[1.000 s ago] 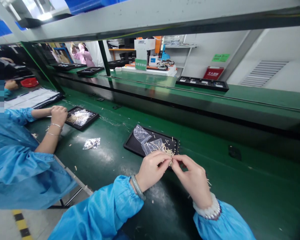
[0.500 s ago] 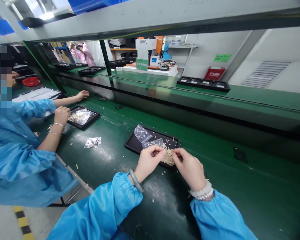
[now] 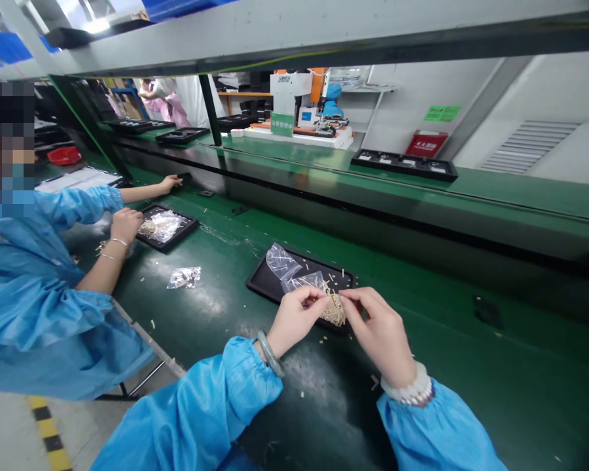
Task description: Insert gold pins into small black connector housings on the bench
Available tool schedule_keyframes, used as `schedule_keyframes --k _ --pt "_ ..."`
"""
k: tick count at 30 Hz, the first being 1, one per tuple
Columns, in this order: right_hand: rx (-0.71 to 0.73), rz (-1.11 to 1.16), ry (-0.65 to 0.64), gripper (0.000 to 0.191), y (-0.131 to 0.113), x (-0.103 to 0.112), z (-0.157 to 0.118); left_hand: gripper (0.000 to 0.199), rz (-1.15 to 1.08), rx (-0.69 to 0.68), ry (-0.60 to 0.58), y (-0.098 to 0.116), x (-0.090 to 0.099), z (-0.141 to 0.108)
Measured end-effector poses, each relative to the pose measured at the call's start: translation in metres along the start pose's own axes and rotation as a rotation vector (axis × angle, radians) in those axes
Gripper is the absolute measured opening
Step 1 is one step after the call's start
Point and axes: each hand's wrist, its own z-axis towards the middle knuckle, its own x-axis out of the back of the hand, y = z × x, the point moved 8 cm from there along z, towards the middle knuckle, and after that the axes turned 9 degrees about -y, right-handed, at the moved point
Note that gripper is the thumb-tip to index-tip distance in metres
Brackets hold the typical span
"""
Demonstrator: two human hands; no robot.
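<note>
Pinching, left hand (image 3: 295,319) and right hand (image 3: 381,332) have beige strips (image 3: 334,314) beside their closed fingertips; anything gripped is indistinct.

The green surface (image 3: 211,311) looks smooth and glossy, throwing back cloudy patches of light, while its near edge at the left seems paler and rougher. The black tray (image 3: 267,280) appears to be matt plastic. Its bags (image 3: 281,261) are thin, clear plastic film, wrinkled and shiny. The pale strips (image 3: 334,314) have a dull finish; paper or wood, impossible to tell. Blue sleeves (image 3: 196,402) are light cloth with a soft sheen. The grey-green bangle (image 3: 269,355) looks polished, like stone; the white beads (image 3: 412,391) are smooth.
</note>
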Motion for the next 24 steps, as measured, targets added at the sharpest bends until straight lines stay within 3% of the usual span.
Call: schedule_keyframes --k 5,15,24 --pt "0.100 -0.070 0.009 0.015 -0.021 0.002 -0.005 0.020 -0.016 -0.026 -0.029 0.000 -0.001 0.001" --pt "0.129 -0.134 0.033 0.016 -0.024 0.005 -0.007 0.014 -0.040 -0.051 -0.082 0.002 -0.005 0.001" --pt "0.186 -0.394 0.024 0.020 -0.030 0.001 -0.009 0.016 0.421 -0.334 -0.095 0.028 -0.007 -0.007"
